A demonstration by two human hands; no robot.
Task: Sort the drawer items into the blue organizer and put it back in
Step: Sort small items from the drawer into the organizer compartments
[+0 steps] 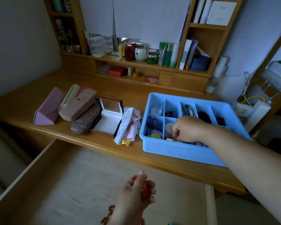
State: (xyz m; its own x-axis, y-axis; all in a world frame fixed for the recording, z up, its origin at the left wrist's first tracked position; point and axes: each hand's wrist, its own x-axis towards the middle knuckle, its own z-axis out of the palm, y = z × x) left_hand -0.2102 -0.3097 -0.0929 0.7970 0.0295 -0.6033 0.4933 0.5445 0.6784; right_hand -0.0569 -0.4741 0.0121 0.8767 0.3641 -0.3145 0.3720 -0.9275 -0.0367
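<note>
Organizer [177,150], blue, sits on the table [39,98] at 3 o'clock. Judge it rigid plastic, light, contents loose: grip both short walls and keep it level. Your right hand [187,129] curls around small items in a front compartment; your left hand [139,190] grips a red object over the open drawer [71,184]. Glasses cases [78,108] and cloths [130,125] lie at 10 o'clock, clear of the drawer path.

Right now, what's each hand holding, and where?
Left hand: small red object, fingers curled around its middle. Right hand: reaches into the blue plastic organizer; grip unclear.
</note>
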